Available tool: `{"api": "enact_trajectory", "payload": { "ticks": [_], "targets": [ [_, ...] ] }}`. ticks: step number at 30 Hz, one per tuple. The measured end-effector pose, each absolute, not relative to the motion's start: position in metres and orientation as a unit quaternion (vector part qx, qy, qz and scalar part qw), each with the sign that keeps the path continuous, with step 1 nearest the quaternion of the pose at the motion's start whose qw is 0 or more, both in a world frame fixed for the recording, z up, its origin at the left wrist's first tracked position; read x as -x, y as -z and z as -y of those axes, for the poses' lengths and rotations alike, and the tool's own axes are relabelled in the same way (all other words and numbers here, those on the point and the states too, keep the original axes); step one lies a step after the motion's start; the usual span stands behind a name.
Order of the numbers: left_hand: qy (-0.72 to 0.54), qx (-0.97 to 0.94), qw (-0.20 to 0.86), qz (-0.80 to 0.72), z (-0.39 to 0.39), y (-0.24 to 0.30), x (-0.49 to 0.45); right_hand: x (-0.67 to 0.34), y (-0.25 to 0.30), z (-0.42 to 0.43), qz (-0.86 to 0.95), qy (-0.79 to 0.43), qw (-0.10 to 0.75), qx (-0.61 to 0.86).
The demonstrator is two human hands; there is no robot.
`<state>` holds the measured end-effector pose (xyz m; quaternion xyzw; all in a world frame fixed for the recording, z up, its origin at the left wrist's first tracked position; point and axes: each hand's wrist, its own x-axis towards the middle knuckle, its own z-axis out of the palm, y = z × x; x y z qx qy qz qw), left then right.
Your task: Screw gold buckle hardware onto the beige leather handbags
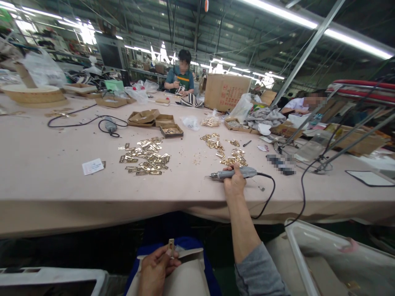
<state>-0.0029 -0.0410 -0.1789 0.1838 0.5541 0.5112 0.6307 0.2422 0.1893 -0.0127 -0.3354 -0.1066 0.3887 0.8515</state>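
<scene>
While the right hand [236, 181] is gripping a grey electric screwdriver [222, 175] just above the near part of the table [185, 190], its fingers are curling around the tool's body and the bit is pointing left. From the tool's other end, a black cord [273, 190] is looping down over the table edge. Lower down, over the lap, the left hand [156, 265] is pinching a small gold plate [171, 244] between thumb and fingers, and the plate is standing upright. Beside that hand, a pale beige piece [188, 277] is lying across the lap; whether the plate is touching it, I cannot tell.

On the table, a loose pile of gold plates [149, 158] is lying left of the screwdriver, and a heap of gold fittings [234, 159] is sitting just beyond the right hand. Behind the plates, a small open box [171, 131] is holding little parts. Near the left side, a white card [92, 166] is lying flat. Across the table, a co-worker [181, 82] is sitting beside a big cardboard box [226, 91].
</scene>
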Motion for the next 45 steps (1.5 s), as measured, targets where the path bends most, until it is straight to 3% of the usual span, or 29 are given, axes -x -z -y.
{"api": "enact_trajectory", "payload": {
  "ticks": [7,16,45],
  "targets": [
    [-0.506,-0.201,0.624,-0.561,0.042,0.186,0.004,-0.243,0.013,-0.165,0.120,-0.471,0.825,0.290],
    [-0.502,-0.189,0.631,-0.560,0.040,0.166,0.003,-0.233,0.012,-0.147,0.136,-0.468,0.812,0.322],
    [-0.508,-0.209,0.635,-0.543,0.043,0.178,0.005,-0.220,0.010,-0.153,0.132,-0.486,0.799,0.328]
  ]
}}
